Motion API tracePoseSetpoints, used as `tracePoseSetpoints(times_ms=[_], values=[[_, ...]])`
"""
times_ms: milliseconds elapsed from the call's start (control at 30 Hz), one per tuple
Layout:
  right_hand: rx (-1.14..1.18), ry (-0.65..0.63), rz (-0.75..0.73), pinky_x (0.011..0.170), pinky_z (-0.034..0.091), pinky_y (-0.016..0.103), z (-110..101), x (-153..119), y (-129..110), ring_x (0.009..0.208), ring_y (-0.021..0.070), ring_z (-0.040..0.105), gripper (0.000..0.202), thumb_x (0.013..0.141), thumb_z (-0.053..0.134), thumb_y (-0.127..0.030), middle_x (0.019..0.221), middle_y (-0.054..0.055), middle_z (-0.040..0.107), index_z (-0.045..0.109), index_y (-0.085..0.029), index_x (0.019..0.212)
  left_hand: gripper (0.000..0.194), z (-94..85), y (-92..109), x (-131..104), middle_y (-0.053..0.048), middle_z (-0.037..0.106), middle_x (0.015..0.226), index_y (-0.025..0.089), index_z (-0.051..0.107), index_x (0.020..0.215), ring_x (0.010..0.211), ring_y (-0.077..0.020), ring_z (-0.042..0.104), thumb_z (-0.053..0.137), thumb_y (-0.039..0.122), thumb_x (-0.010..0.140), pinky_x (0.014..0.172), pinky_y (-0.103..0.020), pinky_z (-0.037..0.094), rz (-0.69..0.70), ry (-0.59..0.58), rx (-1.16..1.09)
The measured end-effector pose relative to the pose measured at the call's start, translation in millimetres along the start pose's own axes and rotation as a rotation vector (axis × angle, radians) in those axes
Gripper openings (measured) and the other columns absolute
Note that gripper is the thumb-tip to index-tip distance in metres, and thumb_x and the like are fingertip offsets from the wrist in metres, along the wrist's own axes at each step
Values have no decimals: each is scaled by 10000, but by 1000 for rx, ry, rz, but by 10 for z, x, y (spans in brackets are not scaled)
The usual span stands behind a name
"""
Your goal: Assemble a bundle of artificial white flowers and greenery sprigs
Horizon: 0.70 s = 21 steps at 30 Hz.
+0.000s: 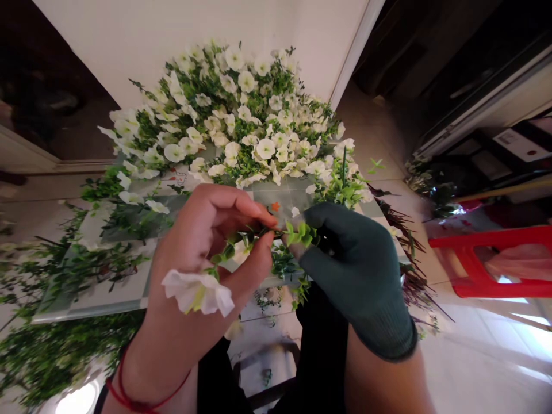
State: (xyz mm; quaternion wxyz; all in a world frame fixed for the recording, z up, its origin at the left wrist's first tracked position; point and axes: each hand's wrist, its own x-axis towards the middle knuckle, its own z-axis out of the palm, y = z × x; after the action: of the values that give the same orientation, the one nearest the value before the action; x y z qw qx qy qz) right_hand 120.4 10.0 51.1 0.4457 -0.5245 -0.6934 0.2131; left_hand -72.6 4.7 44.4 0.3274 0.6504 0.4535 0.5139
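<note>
Two hands, head view: the bare left hand (pixel 183 247), with a red cord at the wrist, and the right hand (pixel 357 259) in a dark green knitted glove, hold a leafy green sprig with a white trumpet-shaped flower (pixel 198 292) above the near side of a grey-and-white checked worktop (pixel 114 290). Left thumb and forefinger pinch its thin stem; gloved fingers pinch its leafy part. A heap of white flowers (pixel 265 148) covers the worktop's far side; a red plastic stool (pixel 448 247) stands right of the worktop.
</note>
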Motion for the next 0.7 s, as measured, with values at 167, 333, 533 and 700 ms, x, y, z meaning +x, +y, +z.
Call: tracePoseSetpoints(times_ms=[167,333,533,700], values=[[-3,-18,-35,602,392,205,0,0,14,619,78,506,105,808,707,-105,697,-73,618,699,-204,777,219,-108,18,25,-43,793,1118,332,676,1155,1041,-254,819,811,215,1028,723,-328,692,4,-91,70],[-19,2,-57,603,379,194,-1,-4,19,620,71,512,118,773,691,-88,696,-79,633,727,-201,780,210,-120,3,14,-9,812,1124,317,690,1153,1046,-211,831,789,174,1035,798,-289,698,-14,-85,90],[-37,5,-59,609,379,196,6,-12,-14,624,74,500,151,779,685,-65,696,-79,620,748,-203,789,246,-75,35,37,26,820,1111,305,690,1136,1038,-159,841,805,132,1003,873,-230,688,-2,-48,97],[-38,20,-57,617,377,198,2,5,-19,632,71,510,138,799,702,-69,707,-76,626,754,-197,798,235,-75,22,49,19,816,1101,330,702,1144,1016,-206,844,798,162,1011,869,-326,724,15,-39,105]])
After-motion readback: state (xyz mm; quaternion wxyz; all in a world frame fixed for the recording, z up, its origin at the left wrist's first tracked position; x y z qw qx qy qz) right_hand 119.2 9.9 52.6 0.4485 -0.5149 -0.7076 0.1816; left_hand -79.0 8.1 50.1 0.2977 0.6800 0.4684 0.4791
